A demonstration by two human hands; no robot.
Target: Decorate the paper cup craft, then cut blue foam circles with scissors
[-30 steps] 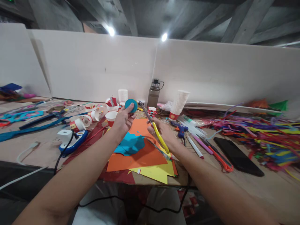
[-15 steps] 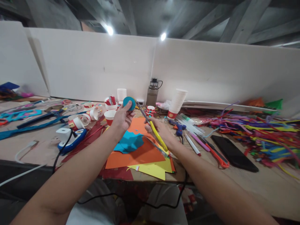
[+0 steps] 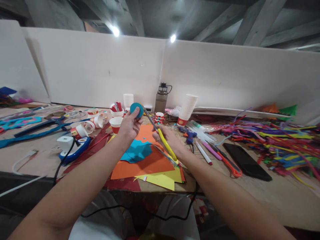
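Observation:
My left hand (image 3: 131, 125) pinches a small round blue disc (image 3: 135, 108) and holds it up above the table, thumb on its near face. Yellow-handled scissors (image 3: 163, 141) are gripped in my right hand (image 3: 166, 135), with the blades pointing up and left to the disc's right edge. Whether the blades touch the edge I cannot make out. Beneath my hands lies a cut piece of blue paper (image 3: 137, 152) on orange paper (image 3: 145, 170), with yellow paper (image 3: 162, 181) under that. A thin pen-like tool (image 3: 165, 154) rests on the sheets.
Behind stand a paper cup (image 3: 116, 124), a bottle (image 3: 161, 98) and a tall cup stack (image 3: 187, 110). To the right lie a glue gun (image 3: 190, 136), markers, an orange cutter (image 3: 231, 166), a phone (image 3: 246, 161) and pipe cleaners (image 3: 282, 140). A power strip (image 3: 75, 151) sits left.
The whole view has shifted slightly. Both hands keep nearly the same pose, with the disc and the scissors still held together; small blue scraps lie on the orange paper.

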